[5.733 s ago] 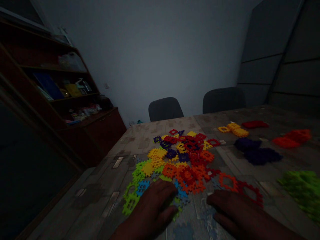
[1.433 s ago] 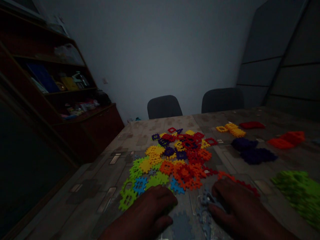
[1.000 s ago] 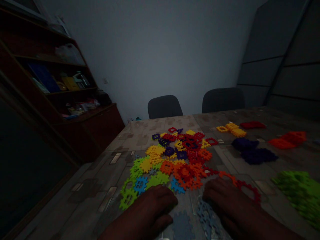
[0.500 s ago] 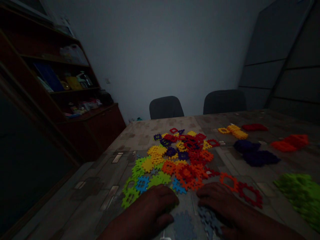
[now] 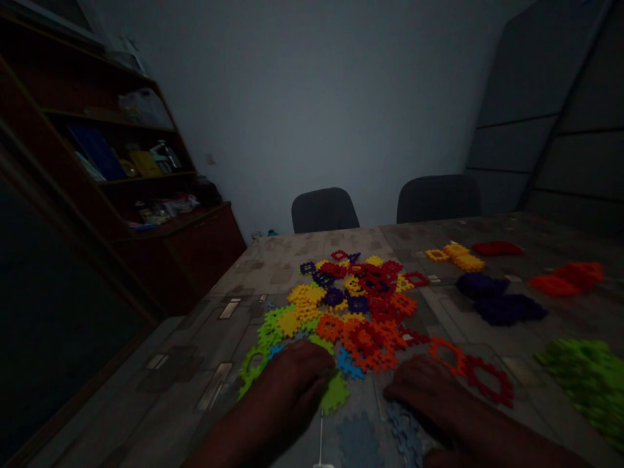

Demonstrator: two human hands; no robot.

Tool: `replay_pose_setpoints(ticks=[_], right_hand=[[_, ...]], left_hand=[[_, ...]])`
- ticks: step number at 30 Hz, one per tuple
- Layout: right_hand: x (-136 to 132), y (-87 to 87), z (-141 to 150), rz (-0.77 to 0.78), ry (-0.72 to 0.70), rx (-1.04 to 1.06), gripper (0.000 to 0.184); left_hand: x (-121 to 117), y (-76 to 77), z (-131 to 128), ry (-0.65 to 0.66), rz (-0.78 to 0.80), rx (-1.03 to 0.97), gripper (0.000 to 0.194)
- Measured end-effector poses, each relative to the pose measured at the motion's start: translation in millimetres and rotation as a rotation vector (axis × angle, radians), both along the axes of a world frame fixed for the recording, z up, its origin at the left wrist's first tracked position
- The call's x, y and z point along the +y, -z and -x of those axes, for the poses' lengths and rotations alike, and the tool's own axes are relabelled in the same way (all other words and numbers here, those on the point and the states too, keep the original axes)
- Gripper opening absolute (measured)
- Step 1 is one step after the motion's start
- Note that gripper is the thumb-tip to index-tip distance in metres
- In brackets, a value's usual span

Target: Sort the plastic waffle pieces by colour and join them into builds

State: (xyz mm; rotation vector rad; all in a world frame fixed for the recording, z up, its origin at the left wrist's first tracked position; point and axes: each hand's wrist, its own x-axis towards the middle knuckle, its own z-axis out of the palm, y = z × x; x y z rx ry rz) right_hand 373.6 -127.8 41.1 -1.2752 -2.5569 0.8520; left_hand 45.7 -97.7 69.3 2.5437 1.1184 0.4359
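My left hand, fingers bent and slightly apart, hovers low over the near edge of a pile of toothed plastic interlocking tiles. A light-green tile lies by its fingertips. Blue tiles show just beyond, and other green ones lie left of it. My right hand is spread over a small heap of grey tiles, its thumb apart from the fingers; its fingertips touch the heap's far edge. Nearer me, between my hands, lies a flat grey tile.
The mixed pile continues beyond with yellow, orange, red and purple tiles. To the right stand groups sorted by colour: green, purple, orange, yellow and red. Two chairs stand behind the table.
My left hand has moved forward and left off a light-green tile, which is now uncovered, and covers a blue one. My right hand came left over the grey tiles, then stayed there.
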Motion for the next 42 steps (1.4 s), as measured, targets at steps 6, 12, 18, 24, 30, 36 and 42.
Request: replay_pose_setpoints(ticks=[6,12,18,24,30,36,42], right_hand=[[-1,-27.5,16,-0.22,-0.037,0.041,0.067],[0,-33.6,15,-0.312,-0.114,0.009,0.057],[0,-37.1,15,-0.288,-0.137,0.002,0.06],[0,-36.3,14,-0.266,-0.141,0.008,0.062],[0,-32.4,11,-0.268,-0.159,0.002,0.058],[2,-33.9,12,-0.278,-0.135,-0.011,0.056],[1,-33.7,14,-0.247,-0.14,-0.025,0.062]], left_hand=[[38,30.4,35,-0.233,-0.151,0.049,0.037],[49,42.3,44,-0.326,-0.166,0.171,0.042],[47,23.2,42,-0.401,-0.171,0.266,0.029],[47,31.9,35,-0.439,-0.143,0.305,0.033],[46,32.5,35,-0.473,-0.122,0.196,0.015],[47,31.7,33,-0.477,-0.057,-0.045,0.018],[47,20.2,34,-0.485,0.145,-0.376,0.02]])
